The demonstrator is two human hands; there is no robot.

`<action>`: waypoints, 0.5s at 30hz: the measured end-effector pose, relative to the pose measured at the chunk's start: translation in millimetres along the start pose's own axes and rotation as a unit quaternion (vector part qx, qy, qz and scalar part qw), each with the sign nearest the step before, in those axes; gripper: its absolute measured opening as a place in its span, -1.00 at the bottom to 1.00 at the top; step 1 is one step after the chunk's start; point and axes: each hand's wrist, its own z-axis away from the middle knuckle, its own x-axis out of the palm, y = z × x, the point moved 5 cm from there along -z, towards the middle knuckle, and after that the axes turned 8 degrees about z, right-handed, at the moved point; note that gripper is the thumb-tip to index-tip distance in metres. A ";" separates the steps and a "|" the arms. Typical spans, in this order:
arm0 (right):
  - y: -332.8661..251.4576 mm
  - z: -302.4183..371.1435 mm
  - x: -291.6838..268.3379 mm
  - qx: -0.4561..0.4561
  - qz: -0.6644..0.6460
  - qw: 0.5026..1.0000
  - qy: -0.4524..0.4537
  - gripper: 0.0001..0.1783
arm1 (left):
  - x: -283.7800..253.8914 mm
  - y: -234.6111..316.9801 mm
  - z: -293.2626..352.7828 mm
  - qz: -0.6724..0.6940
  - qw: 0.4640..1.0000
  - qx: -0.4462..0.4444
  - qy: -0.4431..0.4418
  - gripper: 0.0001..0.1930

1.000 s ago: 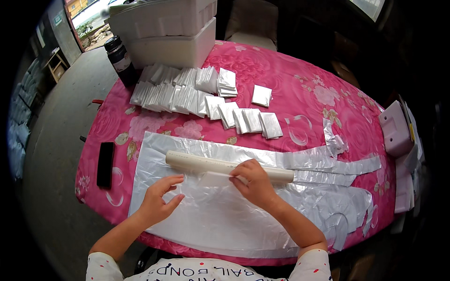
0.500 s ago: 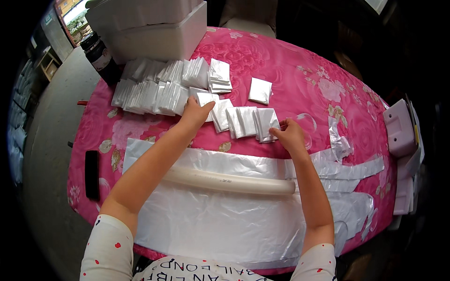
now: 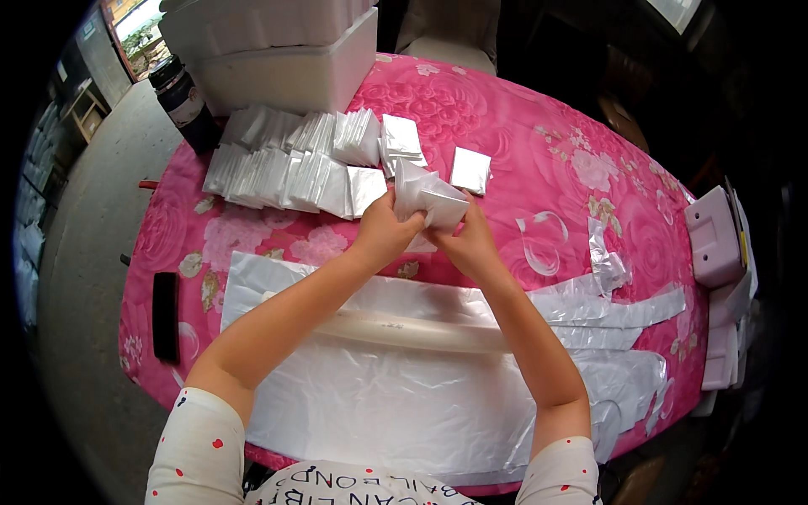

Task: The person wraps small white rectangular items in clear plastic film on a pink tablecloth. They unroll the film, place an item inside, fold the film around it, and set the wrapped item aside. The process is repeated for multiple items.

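Note:
Between them, my left hand (image 3: 389, 227) and my right hand (image 3: 471, 246) grip a bunch of folded plastic sheets (image 3: 431, 200), whitish translucent squares that fan apart at the top. Both hands are closed on the bunch, which is lifted off the cloth just beyond the plastic film. To the left of it lie long rows of more folded squares (image 3: 286, 177), leaning on one another. A short stack (image 3: 401, 139) sits behind my hands, and a separate folded square (image 3: 470, 170) lies to the right. My fingers hide the bunch's lower part.
A white roll tube (image 3: 412, 331) lies across a wide sheet of clear film (image 3: 370, 412) near me. Torn film strips (image 3: 608, 257) lie to the right. Foam boxes (image 3: 278, 67) and a dark bottle (image 3: 181, 105) stand far left, a black bar (image 3: 166, 316) near left, on the pink flowered tablecloth (image 3: 505, 109).
My hands have drawn together and gathered the row of folded squares from the table into one bunch. My right hand has moved left, my left hand slightly right.

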 end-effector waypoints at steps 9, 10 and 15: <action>-98.9 146.8 10.5 -0.066 -0.211 0.967 -0.125 0.00 | -19.3 52.9 155.3 -0.071 0.954 0.258 -0.132 -0.43; -92.4 160.6 19.3 -0.079 -0.162 0.976 -0.122 0.00 | -21.6 45.1 165.7 -0.084 0.958 0.256 -0.101 -0.29; -69.4 192.6 44.2 -0.099 -0.040 0.989 -0.097 -0.03 | -30.7 -5.3 203.1 -0.104 0.959 0.259 -0.044 0.08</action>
